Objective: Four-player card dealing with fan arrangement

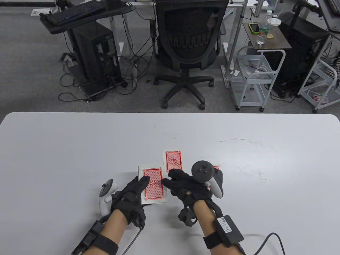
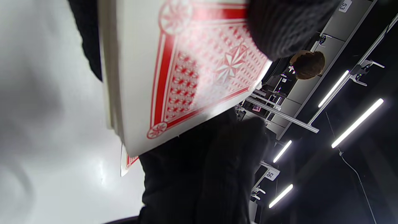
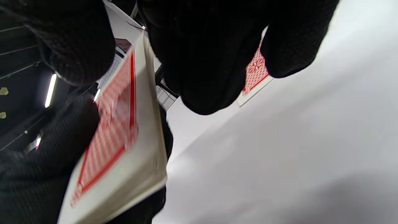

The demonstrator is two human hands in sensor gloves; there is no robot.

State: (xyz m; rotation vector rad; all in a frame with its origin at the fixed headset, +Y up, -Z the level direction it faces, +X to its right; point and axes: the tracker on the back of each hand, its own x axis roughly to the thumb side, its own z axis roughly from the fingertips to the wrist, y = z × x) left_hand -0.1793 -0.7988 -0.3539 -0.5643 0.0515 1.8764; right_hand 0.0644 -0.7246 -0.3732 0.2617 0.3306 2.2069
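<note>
My left hand (image 1: 131,198) grips a deck of red-backed cards (image 1: 153,186) from below, a little above the table. My right hand (image 1: 186,186) reaches in from the right; its thumb lies on the top card at the deck's right edge and its curled fingers sit beside that edge, pinching the card. In the left wrist view the deck (image 2: 186,68) fills the frame; in the right wrist view the deck (image 3: 124,133) lies under my fingers (image 3: 202,62). One dealt card (image 1: 174,160) lies face down just beyond the hands. Another card (image 1: 216,167) peeks out behind the right tracker.
The white table (image 1: 66,148) stretches wide to the left, right and far side. Beyond its far edge stand an office chair (image 1: 188,39), a computer tower (image 1: 97,53) and a white cart (image 1: 252,77) on the floor.
</note>
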